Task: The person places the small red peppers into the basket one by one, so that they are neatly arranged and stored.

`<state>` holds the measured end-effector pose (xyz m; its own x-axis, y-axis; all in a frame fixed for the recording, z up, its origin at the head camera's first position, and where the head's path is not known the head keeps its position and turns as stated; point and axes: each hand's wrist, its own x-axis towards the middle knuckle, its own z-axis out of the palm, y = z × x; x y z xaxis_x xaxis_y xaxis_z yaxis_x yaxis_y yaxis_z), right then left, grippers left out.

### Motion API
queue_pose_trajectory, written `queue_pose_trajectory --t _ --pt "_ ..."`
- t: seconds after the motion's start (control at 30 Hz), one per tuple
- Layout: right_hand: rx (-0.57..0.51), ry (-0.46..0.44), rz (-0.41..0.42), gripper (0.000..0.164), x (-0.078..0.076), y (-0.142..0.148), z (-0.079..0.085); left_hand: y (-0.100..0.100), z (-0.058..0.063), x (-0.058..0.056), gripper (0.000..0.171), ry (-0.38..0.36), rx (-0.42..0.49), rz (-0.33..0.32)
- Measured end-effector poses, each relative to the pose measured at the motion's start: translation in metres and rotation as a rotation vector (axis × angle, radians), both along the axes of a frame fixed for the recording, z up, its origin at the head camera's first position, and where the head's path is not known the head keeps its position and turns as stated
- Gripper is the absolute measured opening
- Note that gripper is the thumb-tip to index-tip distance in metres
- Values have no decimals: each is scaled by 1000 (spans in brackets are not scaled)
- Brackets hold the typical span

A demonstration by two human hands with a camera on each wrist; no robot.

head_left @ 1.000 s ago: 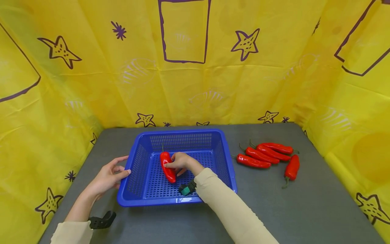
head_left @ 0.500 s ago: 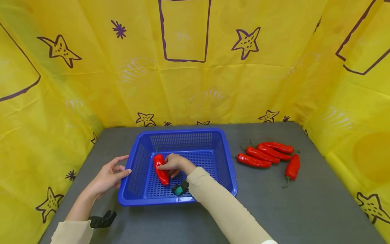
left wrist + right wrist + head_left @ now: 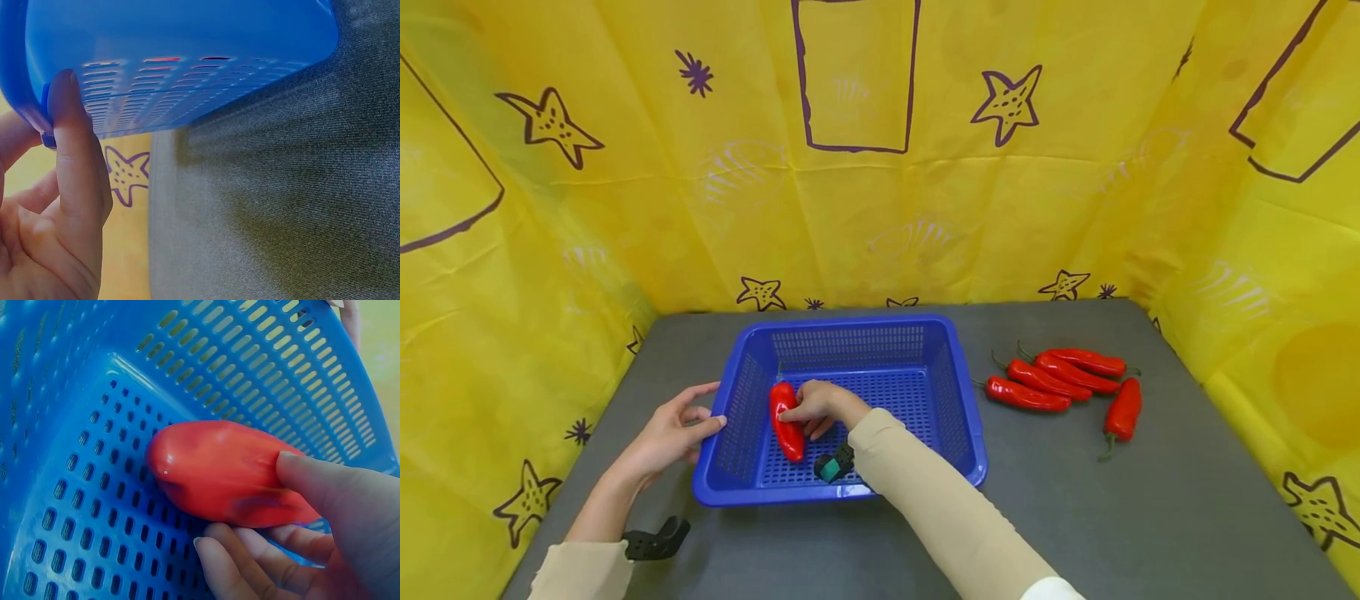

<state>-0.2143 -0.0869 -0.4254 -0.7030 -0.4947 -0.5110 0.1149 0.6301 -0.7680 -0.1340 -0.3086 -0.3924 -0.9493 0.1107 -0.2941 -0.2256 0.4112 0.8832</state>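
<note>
My right hand [image 3: 826, 403] pinches a glossy red chili pepper [image 3: 789, 440] between thumb and fingers, inside a blue plastic basket [image 3: 850, 323]. In the right wrist view the pepper's rounded tip points away from the palm, low over the slotted floor, beside the left side wall. Its green stem shows faintly toward the back in the head view. At the basket's left rim, my left hand [image 3: 664, 432] holds on, thumb [image 3: 67, 125] pressed against the outer wall and the other fingers at the edge.
Several red chili peppers [image 3: 1048, 381] lie in a cluster on the grey table [image 3: 1037, 500] right of the basket. One more chili pepper [image 3: 1123, 410] lies nearby with its stem toward the front. Yellow patterned cloth [image 3: 850, 225] encloses the back and both sides.
My right hand has moved left inside the basket, carrying the chili pepper closer to the left wall. The left hand keeps its place at the rim.
</note>
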Motion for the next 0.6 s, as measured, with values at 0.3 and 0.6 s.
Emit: queue_pose_trajectory --t 0.3,0.6 --pt "-15 -34 1 24 -5 -5 -5 1 0 0 70 -1 16 -1" --pt "-41 -43 -18 45 -5 -10 -6 0 1 0 70 -4 -6 7"
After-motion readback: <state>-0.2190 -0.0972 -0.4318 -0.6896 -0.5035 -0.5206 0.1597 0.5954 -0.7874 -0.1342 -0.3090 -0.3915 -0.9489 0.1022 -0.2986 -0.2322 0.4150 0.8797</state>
